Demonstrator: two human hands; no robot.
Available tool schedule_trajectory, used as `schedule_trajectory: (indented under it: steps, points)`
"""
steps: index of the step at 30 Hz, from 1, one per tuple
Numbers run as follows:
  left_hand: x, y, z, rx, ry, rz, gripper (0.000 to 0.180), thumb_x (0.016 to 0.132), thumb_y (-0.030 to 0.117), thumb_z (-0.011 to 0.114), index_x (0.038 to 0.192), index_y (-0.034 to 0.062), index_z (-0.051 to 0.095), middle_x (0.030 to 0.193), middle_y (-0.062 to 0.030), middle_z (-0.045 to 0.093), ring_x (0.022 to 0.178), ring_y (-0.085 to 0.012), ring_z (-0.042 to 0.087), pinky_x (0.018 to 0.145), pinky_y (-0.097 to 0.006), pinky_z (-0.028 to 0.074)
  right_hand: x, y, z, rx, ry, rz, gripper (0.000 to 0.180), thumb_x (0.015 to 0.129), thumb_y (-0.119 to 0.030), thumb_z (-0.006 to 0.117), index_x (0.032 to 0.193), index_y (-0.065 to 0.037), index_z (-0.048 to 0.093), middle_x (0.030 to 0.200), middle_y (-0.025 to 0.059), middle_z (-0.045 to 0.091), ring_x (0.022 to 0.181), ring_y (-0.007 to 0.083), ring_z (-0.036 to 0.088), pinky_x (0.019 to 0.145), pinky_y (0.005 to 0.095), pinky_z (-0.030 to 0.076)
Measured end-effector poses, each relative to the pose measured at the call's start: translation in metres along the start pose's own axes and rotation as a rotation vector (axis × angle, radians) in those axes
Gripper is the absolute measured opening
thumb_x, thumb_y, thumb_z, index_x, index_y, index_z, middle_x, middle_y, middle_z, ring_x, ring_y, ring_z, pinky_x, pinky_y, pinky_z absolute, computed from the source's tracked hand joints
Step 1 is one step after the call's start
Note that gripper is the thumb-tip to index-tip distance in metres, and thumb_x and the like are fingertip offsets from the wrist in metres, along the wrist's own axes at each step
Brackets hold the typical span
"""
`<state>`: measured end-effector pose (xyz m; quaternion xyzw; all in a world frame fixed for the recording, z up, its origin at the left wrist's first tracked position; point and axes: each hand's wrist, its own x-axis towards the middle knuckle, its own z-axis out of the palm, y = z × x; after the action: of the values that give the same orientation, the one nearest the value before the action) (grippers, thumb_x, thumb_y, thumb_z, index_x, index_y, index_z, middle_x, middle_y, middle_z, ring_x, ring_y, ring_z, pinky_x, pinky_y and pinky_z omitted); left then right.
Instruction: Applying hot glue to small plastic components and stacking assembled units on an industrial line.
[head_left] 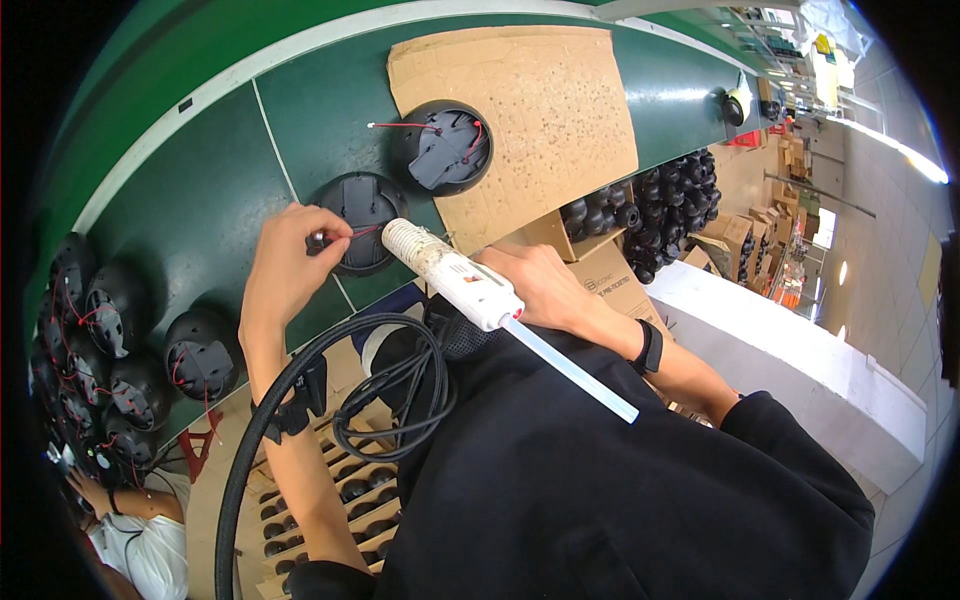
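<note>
My left hand (pixel 295 250) is closed, with thumb and fingers pinching a red wire (pixel 367 231); a small dark part shows beside the fingertips, too covered to name. Under that wire lies a round black plastic housing (pixel 358 200) on the green table, its ribbed inside facing up. In my right hand (pixel 545 285) is a white hot glue gun (pixel 440 265), its nozzle end over the housing's right side. A translucent glue stick (pixel 575 370) sticks out of the gun's rear. Just beyond, a second black housing (pixel 440 165) with red wires rests partly on a cardboard sheet (pixel 540 110).
Several black housings with red wires (pixel 200 350) crowd the table's left end. A thick black cable (pixel 235 480) loops near my left forearm. Below stands a divided carton of black round parts (pixel 355 490). Another person's hand (pixel 95 490) shows at lower left. Heaped black parts (pixel 675 205) sit at right.
</note>
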<state>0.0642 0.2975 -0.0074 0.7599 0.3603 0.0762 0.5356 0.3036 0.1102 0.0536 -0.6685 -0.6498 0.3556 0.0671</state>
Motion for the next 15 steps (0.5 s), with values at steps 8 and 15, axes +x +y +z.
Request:
schedule_trajectory:
  steps: [8,15]
  points:
    - [-0.019,0.003,0.014,-0.064,0.035,0.025,0.019,0.077,-0.001,0.071,0.095,0.0033,0.070,0.081,-0.0067,0.067,0.084,-0.0215,0.061,0.075,-0.033,0.050,0.003,-0.004,-0.002,-0.010,-0.022,-0.020,0.028,0.075,-0.020,0.072,0.096,-0.004,0.062,0.079,0.0152,0.061,0.071,0.0370,0.062,0.059,0.0445,0.047]
    - [-0.013,-0.003,0.012,-0.041,0.162,0.072,0.029,0.075,0.000,0.072,0.104,0.0052,0.069,0.088,-0.0066,0.068,0.094,-0.0237,0.060,0.085,-0.035,0.049,0.001,-0.002,-0.007,0.081,0.031,-0.044,0.033,0.074,-0.018,0.074,0.102,-0.003,0.064,0.083,0.0153,0.064,0.075,0.0369,0.064,0.063,0.0428,0.050]
